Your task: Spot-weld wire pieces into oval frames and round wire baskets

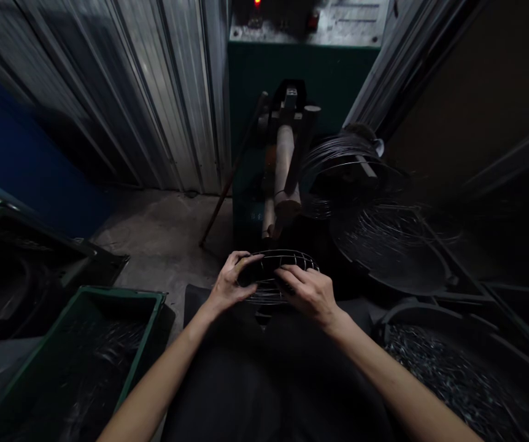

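A round wire frame (287,253), made of thin rings joined by short cross wires, is held in front of my lap. My left hand (233,279) grips its left side, thumb below and fingers above. On the right side, my right hand (308,288) has its fingers bent over the rings. Its fingertips are partly hidden in the dark inside of the frame. Just beyond the frame, the machine's two thick cylindrical arms (285,162) point toward me, one above the other.
A green machine body (320,73) with a lit panel stands ahead. To the right are wire rings (338,150) on a holder, a dark round tray (393,264) of wires and a tub (453,368) of small metal pieces. A green crate (158,301) stands at left.
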The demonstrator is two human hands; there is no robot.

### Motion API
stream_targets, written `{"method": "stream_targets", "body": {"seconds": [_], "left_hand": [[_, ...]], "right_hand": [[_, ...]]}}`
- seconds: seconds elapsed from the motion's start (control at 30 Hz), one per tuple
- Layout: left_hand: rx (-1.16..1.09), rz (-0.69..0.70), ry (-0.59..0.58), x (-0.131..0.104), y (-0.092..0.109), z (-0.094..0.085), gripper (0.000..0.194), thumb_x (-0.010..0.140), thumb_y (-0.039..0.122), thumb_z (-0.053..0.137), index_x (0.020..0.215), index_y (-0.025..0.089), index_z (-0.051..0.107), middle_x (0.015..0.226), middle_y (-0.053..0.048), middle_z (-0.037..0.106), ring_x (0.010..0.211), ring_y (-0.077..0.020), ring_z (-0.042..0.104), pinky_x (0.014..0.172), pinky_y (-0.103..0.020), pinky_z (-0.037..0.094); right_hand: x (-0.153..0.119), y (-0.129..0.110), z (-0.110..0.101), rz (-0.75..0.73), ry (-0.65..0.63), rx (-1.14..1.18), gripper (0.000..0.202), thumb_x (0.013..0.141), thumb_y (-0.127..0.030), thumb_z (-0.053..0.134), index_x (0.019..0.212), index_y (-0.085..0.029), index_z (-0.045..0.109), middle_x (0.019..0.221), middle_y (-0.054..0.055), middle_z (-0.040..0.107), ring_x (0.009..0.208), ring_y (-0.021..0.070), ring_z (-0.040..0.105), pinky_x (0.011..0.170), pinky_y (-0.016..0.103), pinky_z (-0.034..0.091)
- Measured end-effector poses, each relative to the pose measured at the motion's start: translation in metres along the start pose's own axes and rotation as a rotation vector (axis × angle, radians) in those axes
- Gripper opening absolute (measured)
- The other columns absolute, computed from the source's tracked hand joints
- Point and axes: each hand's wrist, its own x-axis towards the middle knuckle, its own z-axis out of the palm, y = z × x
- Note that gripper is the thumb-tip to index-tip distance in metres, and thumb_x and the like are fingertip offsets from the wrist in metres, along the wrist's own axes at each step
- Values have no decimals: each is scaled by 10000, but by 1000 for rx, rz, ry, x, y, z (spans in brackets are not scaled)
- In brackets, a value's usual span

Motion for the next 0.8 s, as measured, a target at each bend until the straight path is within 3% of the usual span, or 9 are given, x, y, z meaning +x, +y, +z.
{"method": "stream_targets", "body": {"seconds": [0.2, 0.43, 0.8], "left_hand": [[-3, -4, -31, 0, 1, -1, 618, 666, 99, 659, 1251, 257, 535, 1164, -69, 485, 1138, -243, 512, 978, -406, 466], [-13, 1, -33, -1, 1, 0, 601, 682, 120, 662, 1254, 254, 537, 1163, -74, 490, 1133, -245, 510, 977, -412, 461], [-35, 0, -32, -2, 1, -1, 600, 668, 103, 642, 1245, 241, 545, 1158, -75, 492, 1102, -238, 529, 960, -402, 471]], "right_hand": [[-5, -5, 0, 79, -20, 19, 180, 834, -168, 584, 964, -230, 692, 886, -27, 726, 543, 75, 531, 538, 238, 365], [-9, 1, -1, -55, -11, -47, 320, 864, -92, 520, 1135, -201, 649, 1052, 27, 716, 679, 82, 612, 616, 262, 352], [-9, 5, 0, -175, 12, -47, 327, 863, -67, 523, 1135, -191, 656, 1067, 23, 715, 641, 66, 595, 602, 251, 361]]}}
